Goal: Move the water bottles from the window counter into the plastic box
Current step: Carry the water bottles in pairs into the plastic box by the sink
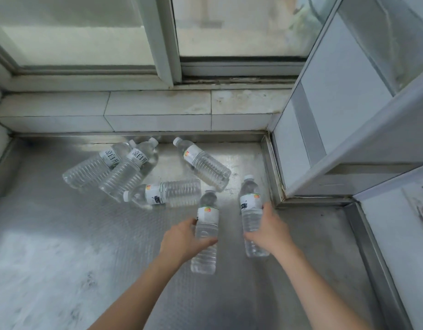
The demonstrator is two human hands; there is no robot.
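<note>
Several clear water bottles with white caps lie on the steel window counter [62, 234]. My left hand [181, 239] grips one bottle [206, 217] round its middle, cap pointing away from me. My right hand [268, 228] grips a second bottle [249, 206] the same way, just to the right. Behind them one bottle [167, 192] lies crosswise, another [203, 163] lies slanted near the back, and two with Chinese labels [98, 166] [131, 169] lie side by side at the left. The plastic box is not in view.
A tiled sill [158, 113] and sliding window [162, 39] run along the back. A white cabinet [336, 103] stands at the right, with a raised steel rim [272, 167] beside the bottles. Bare counter stretches to the left and front.
</note>
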